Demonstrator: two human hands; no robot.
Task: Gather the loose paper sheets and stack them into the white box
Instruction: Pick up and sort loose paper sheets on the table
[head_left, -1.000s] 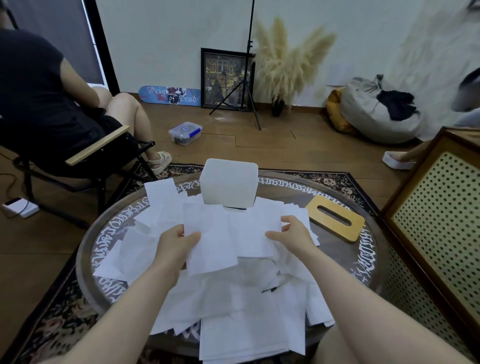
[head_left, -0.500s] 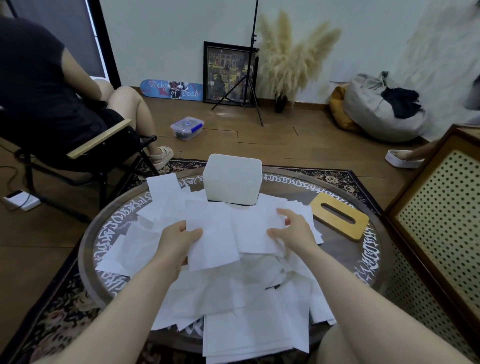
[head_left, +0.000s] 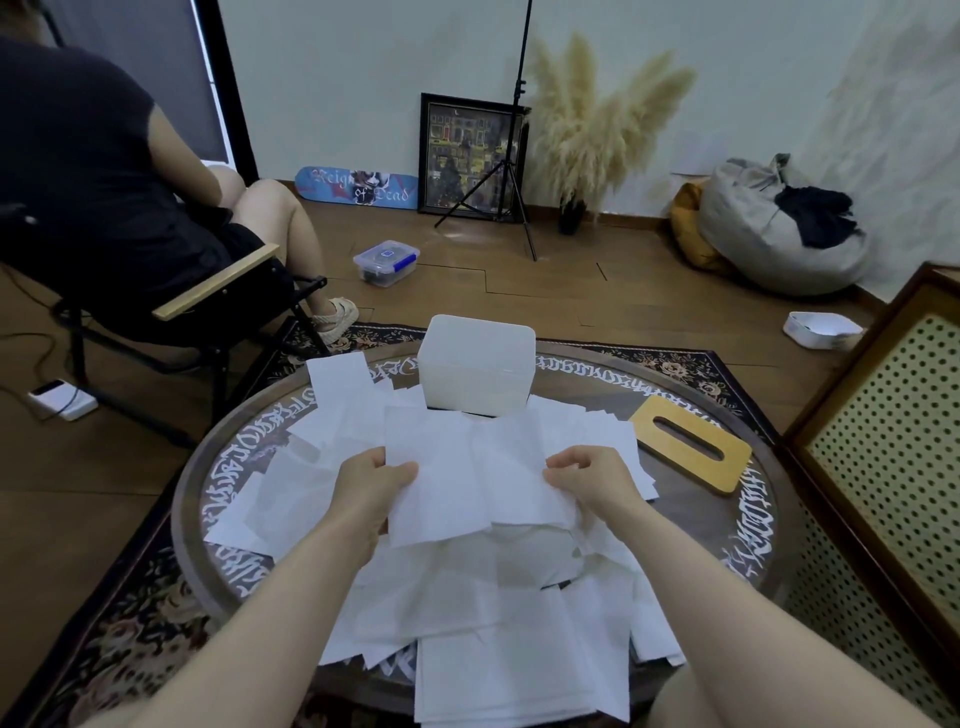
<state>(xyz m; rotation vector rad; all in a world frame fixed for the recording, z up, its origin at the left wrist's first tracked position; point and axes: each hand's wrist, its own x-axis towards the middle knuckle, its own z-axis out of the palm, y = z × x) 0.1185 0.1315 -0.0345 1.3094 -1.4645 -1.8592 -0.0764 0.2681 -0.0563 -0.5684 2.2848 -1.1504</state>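
Both hands are in the middle of the gathering step. The left hand (head_left: 371, 491) pinches the left edge of a small bundle of paper sheets (head_left: 467, 478), thumb on top and fingers curled beneath, while the right hand (head_left: 592, 480) pinches the right edge of the same bundle with curled fingers. The bundle is held up over the middle of the round bench (head_left: 769, 530), above a much larger spread of loose sheets (head_left: 498, 649) that runs from the left edge to the near edge and overhangs it.

The white box (head_left: 478, 364) stands at the far edge of the bench, just beyond the held bundle (its inside cannot be seen from here, so how much is already stacked is unclear). A wooden lid with a slot (head_left: 691, 452) lies flat toward the right edge, apart from the box.

By the look of it, most of the task remains. The next move likely calls for squaring the bundle's edges, then carrying it forward and lowering it into the box.

Readable writing: the blue skateboard deck (head_left: 358, 187) against the far wall says "Reign of Dead". The white lettering round the bench rim is ornate and I cannot read it.
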